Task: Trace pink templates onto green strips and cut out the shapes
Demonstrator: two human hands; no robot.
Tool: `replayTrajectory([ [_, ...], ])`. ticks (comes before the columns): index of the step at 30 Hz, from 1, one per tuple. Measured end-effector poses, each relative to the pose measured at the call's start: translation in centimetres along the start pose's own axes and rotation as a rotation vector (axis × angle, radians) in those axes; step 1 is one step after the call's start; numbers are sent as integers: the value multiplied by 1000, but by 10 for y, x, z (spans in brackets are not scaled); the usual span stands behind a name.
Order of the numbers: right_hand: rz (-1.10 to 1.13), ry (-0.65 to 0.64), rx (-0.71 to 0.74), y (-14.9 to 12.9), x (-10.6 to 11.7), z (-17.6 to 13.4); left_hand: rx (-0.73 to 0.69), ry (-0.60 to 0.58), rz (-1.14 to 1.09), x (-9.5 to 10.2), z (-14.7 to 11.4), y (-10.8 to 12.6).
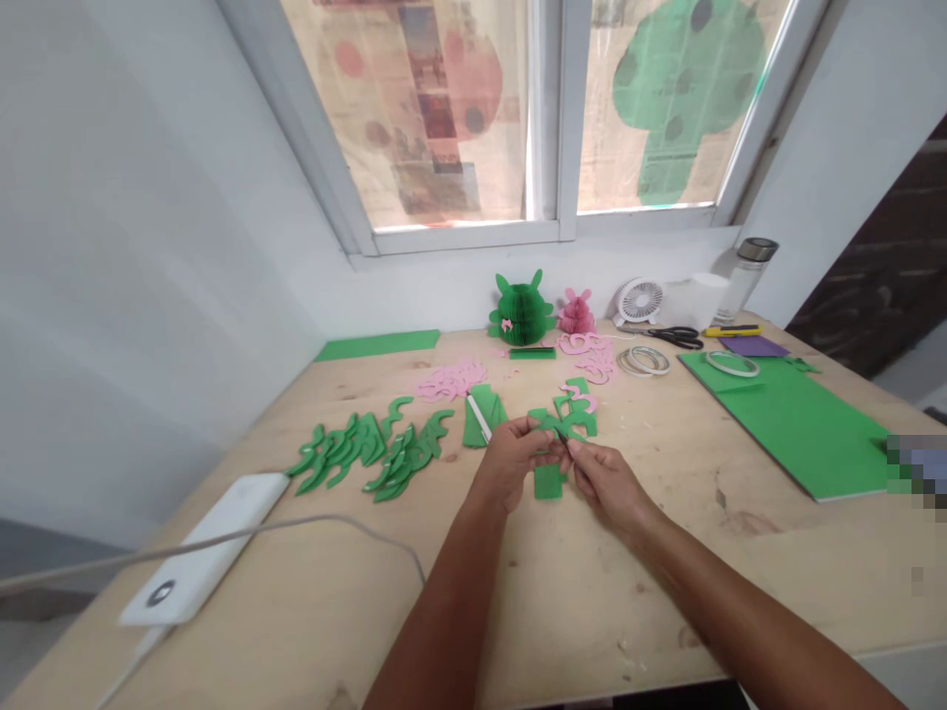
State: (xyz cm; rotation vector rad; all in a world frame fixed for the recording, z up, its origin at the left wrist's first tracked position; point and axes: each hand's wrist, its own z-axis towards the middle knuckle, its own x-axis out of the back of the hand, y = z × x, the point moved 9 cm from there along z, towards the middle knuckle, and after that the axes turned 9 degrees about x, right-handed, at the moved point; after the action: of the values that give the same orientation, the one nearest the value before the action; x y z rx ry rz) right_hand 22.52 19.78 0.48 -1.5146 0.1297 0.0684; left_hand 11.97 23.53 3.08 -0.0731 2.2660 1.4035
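Over the middle of the table, my left hand point(514, 456) pinches a small green paper piece point(547, 422). My right hand point(605, 478) is closed close beside it, fingertips against the same piece. Something small and dark shows at the right fingertips, too small to name. Under and just behind the hands lie green paper scraps point(547, 483), with a curved pink cutout point(581, 397) on top of one. Left of my left hand, a white pen-like stick point(478, 417) rests on a folded green paper point(492, 402).
Piles of curved green cutouts point(406, 463) and pink cutouts point(451, 379) lie left. Green and pink paper honeycomb figures point(522, 314) stand behind. Tape rolls point(651, 359), scissors point(670, 336), a fan point(640, 300) and green sheets point(799, 434) are right. A white power strip point(207, 552) sits front left.
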Motion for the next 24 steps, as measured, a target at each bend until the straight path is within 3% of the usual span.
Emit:
replayTrajectory([
  [18,-33,8,-13,0,1,-1,-1,7,1,1,1,-1],
  [24,-19,-13,1,-11,2,-2,-14,25,6,7,2,2],
])
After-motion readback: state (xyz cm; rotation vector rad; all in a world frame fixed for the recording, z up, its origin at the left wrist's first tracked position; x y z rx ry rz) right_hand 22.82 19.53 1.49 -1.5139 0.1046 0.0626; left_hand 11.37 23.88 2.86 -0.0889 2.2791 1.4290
